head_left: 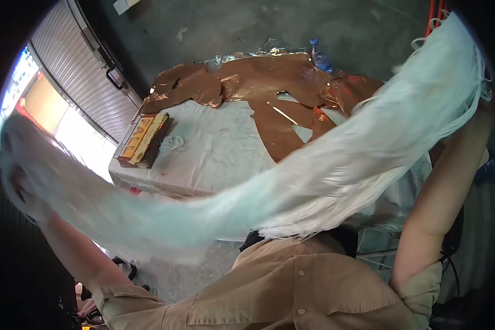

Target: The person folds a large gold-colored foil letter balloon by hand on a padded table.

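Observation:
A long bundle of white strands [335,165], tinted pale green in places, hangs in a wide curve between my raised hands and is smeared by motion. At the far left, my left hand [21,184] is closed on one end, blurred and partly covered by strands. My right hand [483,104], in the dim right edge of the view, grips the other end, where strands loop over the top. Loose strand ends dangle beneath the bundle's middle, in front of my tan shirt.
Behind the bundle stands a table with a white cloth [214,132]. Crumpled copper-brown sheeting [269,80], a blue-capped bottle [320,58], a stack of printed packets [143,140] and a small white coil [172,144] lie on it. A ribbed shutter [77,71] is at upper left.

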The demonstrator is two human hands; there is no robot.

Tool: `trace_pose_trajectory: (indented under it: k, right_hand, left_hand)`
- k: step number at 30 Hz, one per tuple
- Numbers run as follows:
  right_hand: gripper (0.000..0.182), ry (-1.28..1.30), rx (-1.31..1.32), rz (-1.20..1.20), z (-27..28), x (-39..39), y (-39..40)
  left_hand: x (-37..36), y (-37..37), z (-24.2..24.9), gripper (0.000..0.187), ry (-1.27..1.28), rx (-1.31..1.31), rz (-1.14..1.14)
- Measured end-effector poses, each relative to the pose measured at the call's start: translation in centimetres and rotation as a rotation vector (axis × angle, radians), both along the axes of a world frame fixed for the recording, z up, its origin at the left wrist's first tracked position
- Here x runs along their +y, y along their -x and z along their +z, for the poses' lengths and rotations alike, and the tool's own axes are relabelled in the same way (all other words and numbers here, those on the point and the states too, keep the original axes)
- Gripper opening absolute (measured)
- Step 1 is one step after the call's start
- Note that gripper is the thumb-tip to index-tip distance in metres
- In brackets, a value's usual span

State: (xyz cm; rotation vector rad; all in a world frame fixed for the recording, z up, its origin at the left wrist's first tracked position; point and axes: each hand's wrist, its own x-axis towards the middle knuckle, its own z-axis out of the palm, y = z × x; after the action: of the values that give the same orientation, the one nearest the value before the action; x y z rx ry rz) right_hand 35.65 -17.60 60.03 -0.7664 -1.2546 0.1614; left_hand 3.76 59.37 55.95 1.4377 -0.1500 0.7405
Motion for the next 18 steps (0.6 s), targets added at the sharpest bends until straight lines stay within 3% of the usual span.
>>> trace_pose_trajectory:
  k: [3,4,6,9,10,12,13,15,17,18]
  right_hand:
    - [0.034,-0.048,0.001,-0.054,1.3,-3.2,-0.1]
    - [0.034,-0.094,-0.231,-0.271,2.4,-4.1,0.3]
    - [0.031,-0.065,-0.166,-0.244,1.4,-3.9,1.1]
    - [0.027,-0.022,-0.123,-0.209,-0.3,-3.3,1.4]
    - [0.026,-0.007,-0.104,-0.200,-1.0,-3.1,1.5]
    - [0.025,0.008,-0.071,-0.168,-2.2,-2.3,2.1]
    - [0.025,0.015,-0.065,-0.148,-2.0,-2.5,2.1]
    - [0.026,0.043,-0.043,-0.075,-2.4,-1.9,2.2]
    - [0.028,0.081,-0.023,0.009,-2.8,-1.3,2.5]
    - [0.029,0.123,-0.008,0.074,-3.3,-0.8,2.7]
  left_hand:
    - [-0.6,2.4,-10.6,0.071,0.033,0.207,-0.013]
    - [-2.0,2.8,-14.0,0.075,0.039,0.287,-0.046]
    - [-6.8,2.8,-18.9,0.071,0.060,0.464,-0.083]
    - [-17.2,1.0,-22.7,0.061,0.131,0.792,-0.116]
    - [-19.0,0.5,-24.6,0.057,0.024,0.930,-0.132]
    - [-21.7,-0.9,-28.2,0.054,0.108,1.075,-0.234]
    - [-22.5,-1.3,-29.2,0.054,0.110,1.076,-0.236]
    - [-23.2,-1.8,-30.4,0.050,0.392,0.903,-0.433]
    - [-23.4,-2.2,-30.6,0.050,0.295,0.897,-0.449]
    - [-25.0,-3.0,-29.4,0.049,0.050,1.046,-0.519]
